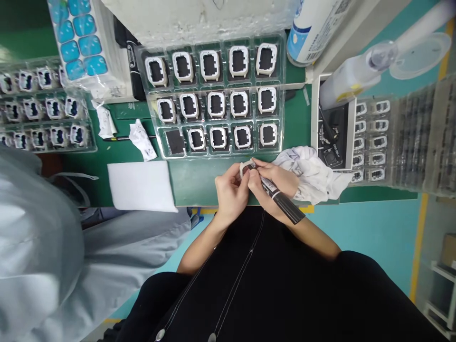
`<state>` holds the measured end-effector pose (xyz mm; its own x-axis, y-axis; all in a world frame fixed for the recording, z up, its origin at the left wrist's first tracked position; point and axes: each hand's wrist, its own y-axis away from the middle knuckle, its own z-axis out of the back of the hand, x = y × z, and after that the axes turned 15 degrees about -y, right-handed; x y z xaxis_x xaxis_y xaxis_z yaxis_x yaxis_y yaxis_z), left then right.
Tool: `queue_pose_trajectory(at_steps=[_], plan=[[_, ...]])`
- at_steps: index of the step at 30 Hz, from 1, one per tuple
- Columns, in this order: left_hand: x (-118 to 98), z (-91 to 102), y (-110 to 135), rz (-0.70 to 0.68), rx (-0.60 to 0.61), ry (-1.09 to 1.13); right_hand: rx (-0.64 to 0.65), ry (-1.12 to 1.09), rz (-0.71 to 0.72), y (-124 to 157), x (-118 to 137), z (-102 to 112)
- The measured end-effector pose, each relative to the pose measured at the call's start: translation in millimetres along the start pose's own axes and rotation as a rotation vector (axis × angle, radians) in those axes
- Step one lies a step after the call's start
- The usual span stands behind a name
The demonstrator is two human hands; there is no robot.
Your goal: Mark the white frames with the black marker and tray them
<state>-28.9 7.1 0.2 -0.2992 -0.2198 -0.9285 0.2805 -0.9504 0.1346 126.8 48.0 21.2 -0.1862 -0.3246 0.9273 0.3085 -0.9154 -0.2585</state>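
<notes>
At the table's front edge my left hand (pixel 231 194) is closed around a small white watch-case-like frame (pixel 244 166), mostly covered by fingers. My right hand (pixel 276 183) grips a black marker pen (pixel 285 203) with a barcode label, its rear end pointing down and right. The pen's front end reaches the frame, but fingers hide the tip. Just beyond both hands lies a clear plastic tray (pixel 228 154) of similar white frames in rows. One pocket (pixel 175 141) at its front left has no frame in it.
A crumpled white cloth (pixel 309 173) lies against my right wrist. A white foam sheet (pixel 140 186) is to the left, near a person in a grey garment (pixel 35 237). Bottles (pixel 313 33) and a white box (pixel 315 123) stand right; more trays (pixel 370 142) flank the bench.
</notes>
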Motion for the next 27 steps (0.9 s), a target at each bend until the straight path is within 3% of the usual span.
queue_pose_trajectory(at_steps=[3, 10, 15, 20, 27], plan=[[2.1, 0.6, 0.9, -0.012, 0.003, -0.020, 0.025, 0.016, 0.011, -0.5, 1.1, 1.5], [1.8, -1.0, 2.2, 0.014, 0.000, -0.025, -0.197, 0.003, 0.134, 4.3, 3.5, -8.2], [2.4, 0.1, 1.2, 0.011, 0.008, -0.035, -0.183, 0.056, 0.154, 2.7, 1.2, -11.0], [1.2, 0.4, 1.7, 0.012, -0.003, -0.035, -0.281, 0.023, 0.239, 1.9, -2.1, -16.5], [0.2, -2.3, 2.7, 0.027, -0.013, -0.013, -0.232, -0.026, 0.163, 3.8, 0.9, -13.3]])
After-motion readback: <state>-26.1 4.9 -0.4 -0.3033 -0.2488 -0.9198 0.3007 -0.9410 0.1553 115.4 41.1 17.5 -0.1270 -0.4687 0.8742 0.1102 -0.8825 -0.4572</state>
